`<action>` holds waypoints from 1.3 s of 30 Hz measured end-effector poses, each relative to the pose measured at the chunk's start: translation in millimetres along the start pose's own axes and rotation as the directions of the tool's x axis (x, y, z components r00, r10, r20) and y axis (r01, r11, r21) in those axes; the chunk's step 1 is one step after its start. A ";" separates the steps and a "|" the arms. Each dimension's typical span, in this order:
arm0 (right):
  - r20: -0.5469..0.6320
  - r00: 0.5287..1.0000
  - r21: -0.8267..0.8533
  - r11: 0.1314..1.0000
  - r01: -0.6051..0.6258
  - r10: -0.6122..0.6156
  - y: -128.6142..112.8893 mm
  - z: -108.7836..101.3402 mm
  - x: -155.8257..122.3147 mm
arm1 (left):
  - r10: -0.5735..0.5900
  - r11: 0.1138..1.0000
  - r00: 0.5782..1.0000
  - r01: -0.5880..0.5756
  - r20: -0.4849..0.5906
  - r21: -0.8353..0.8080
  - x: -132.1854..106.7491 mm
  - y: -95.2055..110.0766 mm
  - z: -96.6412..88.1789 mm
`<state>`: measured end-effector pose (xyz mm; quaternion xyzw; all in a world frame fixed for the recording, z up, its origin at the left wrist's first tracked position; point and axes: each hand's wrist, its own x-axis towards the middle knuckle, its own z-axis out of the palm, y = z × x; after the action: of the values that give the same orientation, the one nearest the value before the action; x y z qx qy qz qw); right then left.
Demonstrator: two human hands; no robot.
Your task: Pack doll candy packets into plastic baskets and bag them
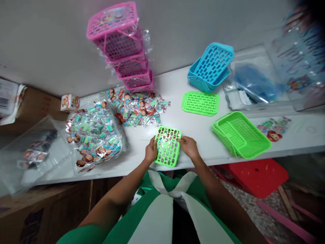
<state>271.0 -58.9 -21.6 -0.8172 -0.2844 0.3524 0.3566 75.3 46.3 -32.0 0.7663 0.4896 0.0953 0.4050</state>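
A small green plastic basket with a slotted green lid (167, 147) is at the table's front edge, in front of my body. Through the slots, small colourful pieces show, though I cannot make them out clearly. My left hand (151, 150) is closed on its left side, thumb uppermost. At the upper right corner, my right hand (188, 145) pinches the edge. A thin green strip sticks out left of my left hand. Behind the basket lies a heap of small shiny packets with printed doll figures (141, 106).
Left stands a clear bag full of similar packets (95, 135). Wrapped pink baskets (124, 44) are stacked at the back. Blue baskets (209, 67), loose green lids (200, 103) and nested green baskets (241, 135) are to the right. A red stool (259, 174) stands below the table edge.
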 end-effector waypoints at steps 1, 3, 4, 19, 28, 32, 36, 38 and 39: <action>-0.008 1.000 -0.059 0.998 0.028 -0.029 -1.4 0.2 -1.2 | 0.021 0.998 1.000 -0.022 -0.014 -0.066 0.2 -2.6 -0.2; -0.003 0.998 -0.129 0.990 0.064 -0.065 -2.1 1.0 -2.6 | 0.032 0.989 0.999 -0.036 -0.033 -0.142 0.4 -6.6 1.4; 0.015 0.998 -0.120 0.991 0.059 -0.058 -1.3 1.6 -2.6 | 0.027 0.987 0.999 -0.031 -0.029 -0.160 0.3 -8.3 2.7; 0.153 0.984 0.195 0.973 -0.122 0.093 0.4 -2.6 25.2 | -0.064 0.716 0.990 0.131 0.122 -0.686 -21.4 -6.4 10.0; 0.219 0.968 0.231 0.957 -0.172 0.121 0.2 -7.8 27.3 | 0.063 0.576 0.978 0.126 0.197 -0.808 -30.9 -29.5 8.7; 0.203 0.962 0.220 0.948 -0.228 0.185 -4.5 -9.3 25.2 | 0.105 0.552 0.989 0.029 0.103 -0.834 -37.0 -33.8 21.0; 0.185 0.959 0.181 0.952 -0.249 0.215 -10.2 -8.5 20.8 | 0.115 0.614 0.986 -0.169 -0.124 -0.771 -37.8 -36.4 39.0; 0.192 0.960 0.156 0.960 -0.232 0.201 -12.2 -7.5 20.4 | 0.122 0.666 0.968 -0.243 -0.218 -0.705 -37.4 -37.0 48.3; 0.194 0.962 0.145 0.965 -0.219 0.189 -12.9 -7.0 21.0 | 0.127 0.681 0.960 -0.268 -0.250 -0.682 -37.6 -36.7 52.9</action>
<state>286.1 -39.0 -15.8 -0.7748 -0.1989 0.4817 0.3579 60.4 -5.6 -83.4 0.5876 0.3642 0.3891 0.6089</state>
